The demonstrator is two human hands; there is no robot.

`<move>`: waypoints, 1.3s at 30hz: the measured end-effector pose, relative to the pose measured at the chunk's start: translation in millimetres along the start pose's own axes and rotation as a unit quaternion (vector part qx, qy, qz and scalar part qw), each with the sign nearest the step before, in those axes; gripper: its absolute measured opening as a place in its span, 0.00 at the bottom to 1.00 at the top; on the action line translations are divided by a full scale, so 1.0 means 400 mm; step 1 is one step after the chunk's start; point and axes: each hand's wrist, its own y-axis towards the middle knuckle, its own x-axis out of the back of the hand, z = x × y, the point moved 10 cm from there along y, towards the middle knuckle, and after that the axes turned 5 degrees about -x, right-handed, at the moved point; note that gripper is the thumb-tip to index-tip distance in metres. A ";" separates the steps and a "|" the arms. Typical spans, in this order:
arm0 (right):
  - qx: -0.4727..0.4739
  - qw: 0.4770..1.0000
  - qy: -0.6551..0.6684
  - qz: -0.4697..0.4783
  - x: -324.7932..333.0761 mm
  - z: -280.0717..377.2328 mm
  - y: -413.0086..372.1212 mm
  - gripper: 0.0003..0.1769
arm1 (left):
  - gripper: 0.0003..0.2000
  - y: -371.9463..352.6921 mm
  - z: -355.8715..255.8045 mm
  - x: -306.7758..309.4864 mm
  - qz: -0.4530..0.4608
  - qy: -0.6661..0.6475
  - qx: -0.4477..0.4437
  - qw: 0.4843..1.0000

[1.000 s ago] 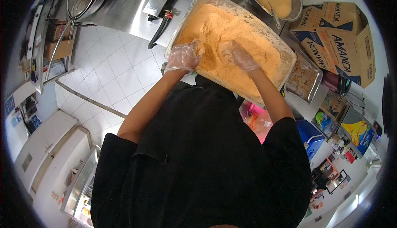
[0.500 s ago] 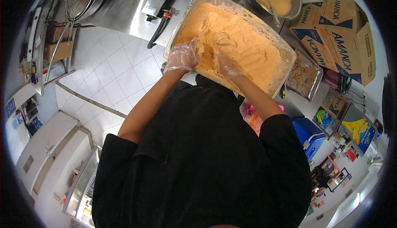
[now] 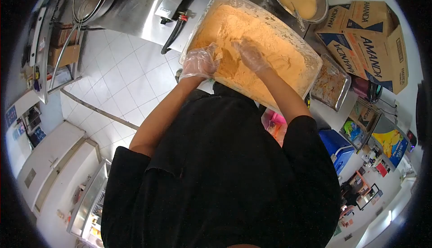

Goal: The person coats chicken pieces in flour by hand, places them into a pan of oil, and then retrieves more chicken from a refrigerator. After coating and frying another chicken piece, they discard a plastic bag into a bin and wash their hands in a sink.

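Across the steel desk (image 3: 135,12), left to right: the left hand (image 3: 199,62) at the near left rim of the tub (image 3: 311,52), its fingers' grip unclear; orange powder (image 3: 279,45) inside; the right hand (image 3: 253,57), fingers open, at the powder; a tray (image 3: 330,84).

black shirt (image 3: 225,171), apparently clear gloves (image 3: 254,59)

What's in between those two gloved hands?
Orange-tinted powder lies between the left hand and the right hand, inside the pale tub. The head view shows it.
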 end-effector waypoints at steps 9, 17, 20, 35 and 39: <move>-0.058 0.968 0.239 0.042 -0.005 -0.114 0.014 0.33 | 0.30 0.001 0.003 0.003 0.006 -0.015 0.014 1.000; -0.010 1.000 0.021 0.000 -0.086 0.073 -0.048 0.42 | 0.29 0.003 -0.002 0.003 0.033 -0.003 0.015 0.999; 0.025 0.958 0.228 0.170 -0.185 0.053 -0.023 0.37 | 0.27 0.004 0.001 -0.003 0.028 -0.020 0.023 0.999; -0.093 0.967 0.176 -0.160 -0.023 -0.095 -0.121 0.22 | 0.27 0.004 0.016 -0.024 0.011 -0.042 0.026 0.999; -0.090 0.929 0.278 -0.227 0.096 -0.151 -0.133 0.19 | 0.28 -0.004 -0.003 0.012 0.006 -0.029 0.023 0.999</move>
